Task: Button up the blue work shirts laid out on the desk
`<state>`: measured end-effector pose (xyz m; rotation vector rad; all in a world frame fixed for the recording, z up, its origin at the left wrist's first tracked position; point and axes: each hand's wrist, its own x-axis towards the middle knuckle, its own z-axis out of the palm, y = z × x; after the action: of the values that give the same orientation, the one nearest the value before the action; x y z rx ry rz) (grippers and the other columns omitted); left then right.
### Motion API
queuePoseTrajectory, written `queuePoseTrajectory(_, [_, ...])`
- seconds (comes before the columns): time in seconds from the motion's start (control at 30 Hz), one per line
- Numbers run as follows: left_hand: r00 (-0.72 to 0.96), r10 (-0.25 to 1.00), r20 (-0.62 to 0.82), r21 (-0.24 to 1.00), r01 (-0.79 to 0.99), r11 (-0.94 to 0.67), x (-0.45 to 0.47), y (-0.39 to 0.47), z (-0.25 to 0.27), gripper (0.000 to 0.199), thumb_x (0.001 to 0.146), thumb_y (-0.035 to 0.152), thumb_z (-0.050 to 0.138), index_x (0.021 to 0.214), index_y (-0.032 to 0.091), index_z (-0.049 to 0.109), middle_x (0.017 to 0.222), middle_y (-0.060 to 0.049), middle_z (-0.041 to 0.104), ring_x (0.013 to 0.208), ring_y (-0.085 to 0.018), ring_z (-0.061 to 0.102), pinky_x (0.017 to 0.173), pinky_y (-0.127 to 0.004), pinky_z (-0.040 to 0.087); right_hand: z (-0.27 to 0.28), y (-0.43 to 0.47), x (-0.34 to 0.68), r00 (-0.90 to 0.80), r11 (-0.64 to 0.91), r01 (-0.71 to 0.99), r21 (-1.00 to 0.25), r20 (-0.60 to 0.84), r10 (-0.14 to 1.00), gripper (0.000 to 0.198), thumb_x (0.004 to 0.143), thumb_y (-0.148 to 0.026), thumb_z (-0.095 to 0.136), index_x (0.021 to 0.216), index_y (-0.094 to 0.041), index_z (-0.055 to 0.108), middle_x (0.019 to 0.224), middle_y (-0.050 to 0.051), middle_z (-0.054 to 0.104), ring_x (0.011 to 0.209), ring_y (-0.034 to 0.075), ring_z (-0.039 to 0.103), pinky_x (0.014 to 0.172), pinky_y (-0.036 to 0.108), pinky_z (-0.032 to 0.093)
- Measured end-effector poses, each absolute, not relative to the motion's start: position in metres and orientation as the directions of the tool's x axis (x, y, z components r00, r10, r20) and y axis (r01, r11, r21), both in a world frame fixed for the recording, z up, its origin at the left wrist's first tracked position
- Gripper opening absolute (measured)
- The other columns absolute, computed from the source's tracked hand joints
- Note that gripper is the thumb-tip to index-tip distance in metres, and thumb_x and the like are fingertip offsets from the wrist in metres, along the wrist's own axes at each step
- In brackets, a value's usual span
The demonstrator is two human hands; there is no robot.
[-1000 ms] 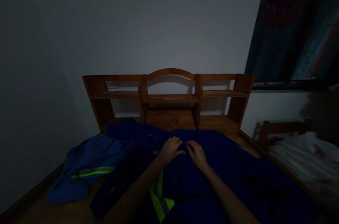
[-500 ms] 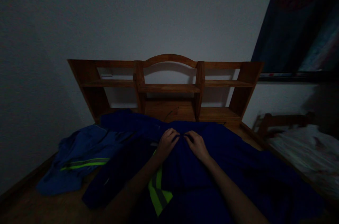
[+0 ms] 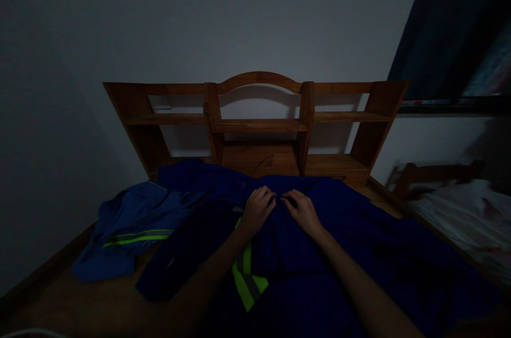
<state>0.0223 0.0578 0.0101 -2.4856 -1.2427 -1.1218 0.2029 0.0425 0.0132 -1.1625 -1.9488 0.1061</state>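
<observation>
A dark blue jacket [image 3: 339, 231] with a yellow-green and grey reflective strip [image 3: 249, 283] lies spread over the wooden surface. Both hands are at its upper middle, close together. My left hand [image 3: 257, 210] has its fingers curled and pinched on the blue cloth. Just to its right, my right hand [image 3: 302, 213] pinches the cloth between thumb and forefinger, the fingertips a small gap apart from the left ones. The dim light hides the exact bit of cloth in the fingertips.
A lighter blue garment [image 3: 139, 221] with a reflective band lies crumpled at the left. Behind stands a wooden shelf unit [image 3: 259, 125] against the white wall. At the right are a whitish plastic-looking heap [image 3: 467, 215] and a wooden rail [image 3: 439, 172].
The camera view has shifted slightly, so the whole scene sits a little higher and further right. Both hands keep their pinch on the jacket at nearly the same spot.
</observation>
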Motion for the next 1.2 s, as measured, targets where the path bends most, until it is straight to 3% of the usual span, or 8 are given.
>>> queuePoseTrajectory(0.27, [0.466, 0.599, 0.652, 0.204, 0.653, -0.730, 0.023, 0.059, 0.010, 0.016, 0.088, 0.021, 0.051, 0.100, 0.022, 0.062, 0.094, -0.004, 0.060, 0.094, -0.018, 0.057, 0.086, -0.033, 0.044, 0.012, 0.040, 0.203, -0.142, 0.483, 0.768, -0.421, 0.624, 0.769, 0.019, 0.093, -0.031, 0.045, 0.095, -0.022, 0.062, 0.092, 0.004, 0.064, 0.086, 0.018, 0.060, 0.076, 0.027, 0.045])
queuePoseTrajectory(0.6, [0.429, 0.658, 0.619, 0.274, 0.667, -0.693, 0.023, 0.054, 0.008, 0.021, 0.092, 0.027, 0.044, 0.108, 0.024, 0.058, 0.104, -0.004, 0.057, 0.091, -0.014, 0.061, 0.082, -0.025, 0.050, 0.013, 0.042, 0.203, -0.259, 0.517, 0.784, -0.343, 0.576, 0.775, 0.020, 0.095, -0.027, 0.038, 0.095, -0.020, 0.057, 0.091, 0.006, 0.063, 0.087, 0.017, 0.061, 0.078, 0.027, 0.044])
queuePoseTrajectory(0.77, [0.440, 0.655, 0.614, 0.240, 0.686, -0.687, 0.025, 0.053, 0.008, 0.030, 0.092, 0.025, 0.043, 0.121, 0.026, 0.052, 0.109, -0.004, 0.056, 0.093, -0.015, 0.062, 0.082, -0.025, 0.050, 0.013, 0.042, 0.205, -0.273, 0.528, 0.779, -0.338, 0.575, 0.771, 0.021, 0.095, -0.028, 0.038, 0.096, -0.020, 0.057, 0.092, 0.006, 0.064, 0.087, 0.017, 0.060, 0.079, 0.027, 0.044])
queuePoseTrajectory(1.2, [0.423, 0.683, 0.595, 0.186, 0.755, -0.629, 0.025, 0.049, 0.012, 0.024, 0.094, 0.022, 0.037, 0.112, 0.024, 0.053, 0.107, -0.005, 0.057, 0.090, -0.016, 0.062, 0.073, -0.024, 0.048, 0.013, 0.042, 0.205, -0.285, 0.525, 0.787, -0.324, 0.563, 0.776, 0.020, 0.095, -0.029, 0.039, 0.092, -0.021, 0.057, 0.088, 0.004, 0.063, 0.084, 0.016, 0.060, 0.075, 0.026, 0.043])
